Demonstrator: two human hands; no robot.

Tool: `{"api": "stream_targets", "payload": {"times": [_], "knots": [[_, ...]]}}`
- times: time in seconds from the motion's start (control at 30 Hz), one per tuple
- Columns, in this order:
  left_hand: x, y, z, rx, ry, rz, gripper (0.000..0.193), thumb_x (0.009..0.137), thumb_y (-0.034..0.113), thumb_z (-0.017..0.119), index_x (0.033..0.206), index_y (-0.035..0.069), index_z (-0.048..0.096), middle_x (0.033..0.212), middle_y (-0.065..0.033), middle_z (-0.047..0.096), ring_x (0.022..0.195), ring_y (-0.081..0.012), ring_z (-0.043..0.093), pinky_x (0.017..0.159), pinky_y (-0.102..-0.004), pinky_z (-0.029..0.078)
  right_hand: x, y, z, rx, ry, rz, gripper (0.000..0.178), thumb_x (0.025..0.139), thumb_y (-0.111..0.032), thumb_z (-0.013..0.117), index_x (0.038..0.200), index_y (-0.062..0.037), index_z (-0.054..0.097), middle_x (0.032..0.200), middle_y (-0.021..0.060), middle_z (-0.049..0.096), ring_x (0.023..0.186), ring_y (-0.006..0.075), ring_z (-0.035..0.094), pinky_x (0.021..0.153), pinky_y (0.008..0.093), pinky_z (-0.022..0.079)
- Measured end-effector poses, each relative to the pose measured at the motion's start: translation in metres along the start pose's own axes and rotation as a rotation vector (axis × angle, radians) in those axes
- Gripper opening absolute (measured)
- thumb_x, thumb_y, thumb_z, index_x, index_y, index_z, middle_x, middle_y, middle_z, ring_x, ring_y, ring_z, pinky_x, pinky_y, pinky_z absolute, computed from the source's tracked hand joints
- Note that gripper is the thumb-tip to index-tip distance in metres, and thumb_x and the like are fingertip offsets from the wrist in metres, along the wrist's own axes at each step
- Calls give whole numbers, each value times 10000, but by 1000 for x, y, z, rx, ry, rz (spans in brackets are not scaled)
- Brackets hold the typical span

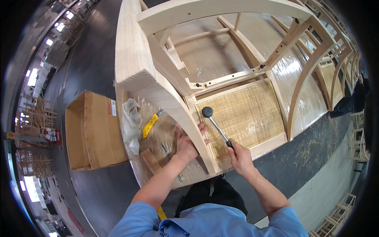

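Pale wood frame (132,59), cane panel (248,114) and black-headed mallet (207,112), as I viewed them remotely.
The right hand (241,160) grasped the mallet's handle, its head at the panel's upper left; I could not tell whether they touched. The left hand (186,147) reached behind the curved rail (192,120), its grip unclear. The panel lay within the frame. Light, even taps along the border, clear of those left fingers, seemed to me soundest.
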State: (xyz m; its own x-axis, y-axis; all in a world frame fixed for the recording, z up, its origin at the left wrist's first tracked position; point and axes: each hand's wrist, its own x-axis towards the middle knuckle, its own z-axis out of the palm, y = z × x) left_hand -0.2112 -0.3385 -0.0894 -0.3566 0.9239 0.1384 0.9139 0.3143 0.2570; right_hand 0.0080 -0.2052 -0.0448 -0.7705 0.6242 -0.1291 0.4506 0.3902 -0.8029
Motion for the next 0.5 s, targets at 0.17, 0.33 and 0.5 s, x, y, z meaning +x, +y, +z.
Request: {"api": "stream_targets", "payload": {"times": [0.17,0.33,0.5], "knots": [[-3,-3,2,-33,48,12,609,900,467,765,1433,186,677,1540,49,609,1332,-172,613,1191,-505,369,10,-3,-6,86,83,-152,328,1047,-133,634,1347,-4,603,935,246,691,828,431,699,713,466,548],[-4,1,2,-28,59,26,594,895,475,771,1408,184,699,1510,37,634,1323,-178,619,1198,-495,369,29,23,-3,-31,-52,-109,342,1041,-123,636,1367,-27,600,905,213,685,776,409,695,687,460,551],[-3,-3,3,-78,70,4,592,890,491,771,1394,184,711,1497,42,644,1318,-178,623,1185,-477,381,31,9,-1,50,74,-219,336,1039,-127,639,1358,-27,613,901,218,696,774,415,705,685,469,554]]}}
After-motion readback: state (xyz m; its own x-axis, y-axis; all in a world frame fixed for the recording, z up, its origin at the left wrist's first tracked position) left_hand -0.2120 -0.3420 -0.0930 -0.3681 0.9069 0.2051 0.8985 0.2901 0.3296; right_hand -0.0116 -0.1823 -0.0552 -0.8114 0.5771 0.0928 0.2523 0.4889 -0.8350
